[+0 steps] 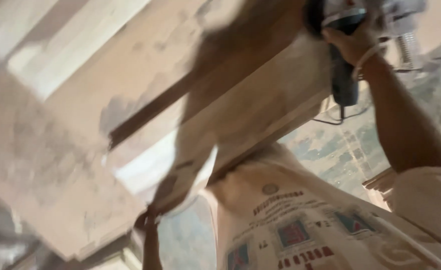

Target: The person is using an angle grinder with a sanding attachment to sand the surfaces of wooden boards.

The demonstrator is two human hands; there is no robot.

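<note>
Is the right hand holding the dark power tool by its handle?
Yes, the right hand is wrapped around the dark handle of the power tool, which is at the edge of the wooden board.

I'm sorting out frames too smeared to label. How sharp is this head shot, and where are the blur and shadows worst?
Head view: motion blur throughout, heaviest on the wooden boards at left; a dark shadow falls diagonally across the wood; the right hand gripping the dark power tool is soft but readable; the printed sack below is sharpest; warm, dim light, no glare.
</note>
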